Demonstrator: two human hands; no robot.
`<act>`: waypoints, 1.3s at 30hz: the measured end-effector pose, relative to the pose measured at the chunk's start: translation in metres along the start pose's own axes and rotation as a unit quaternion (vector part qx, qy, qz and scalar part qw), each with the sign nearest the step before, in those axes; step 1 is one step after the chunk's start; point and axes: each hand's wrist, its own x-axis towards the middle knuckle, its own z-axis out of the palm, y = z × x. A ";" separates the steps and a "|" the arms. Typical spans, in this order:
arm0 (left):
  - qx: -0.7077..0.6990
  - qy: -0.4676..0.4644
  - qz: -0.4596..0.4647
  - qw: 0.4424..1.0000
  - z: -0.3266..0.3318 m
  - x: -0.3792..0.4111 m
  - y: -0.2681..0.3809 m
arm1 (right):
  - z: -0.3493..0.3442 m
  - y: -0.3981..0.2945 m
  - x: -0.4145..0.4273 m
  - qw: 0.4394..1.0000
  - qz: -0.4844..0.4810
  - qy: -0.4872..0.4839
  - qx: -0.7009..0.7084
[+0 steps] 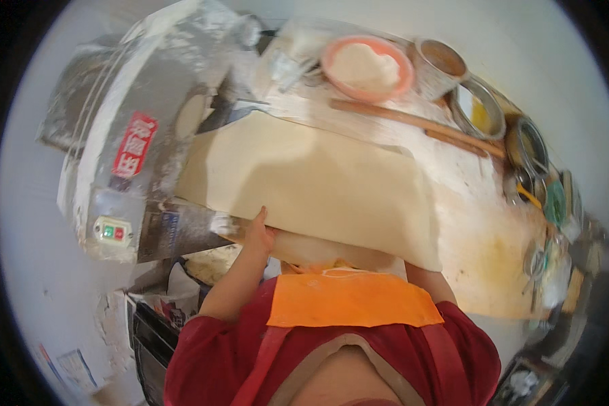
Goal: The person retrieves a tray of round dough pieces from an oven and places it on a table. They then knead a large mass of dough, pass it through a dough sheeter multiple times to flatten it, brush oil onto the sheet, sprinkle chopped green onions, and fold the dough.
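Observation:
A wide sheet of dough [309, 182] stretches from a flour-dusted dough-rolling machine [157, 86] on the left across to the right in front of me. My left hand [263, 232] grips the sheet's near edge, thumb on top and fingers beneath. My right forearm reaches under the sheet's near right corner; the right hand itself is hidden under the dough. More dough hangs below the near edge, close to my orange apron [355, 299].
Behind the sheet lie a long wooden rolling pin [416, 122] and a shorter wooden stick [454, 142]. A pink basin of flour [368, 68], a bucket [439, 66] and several metal bowls line the back. The machine's switch box [113, 232] is at left, black trays [152, 345] below.

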 end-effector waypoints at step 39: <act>0.340 0.499 0.652 0.459 -0.015 -0.160 0.230 | -0.166 -0.094 0.139 0.961 -0.133 -0.086 -0.225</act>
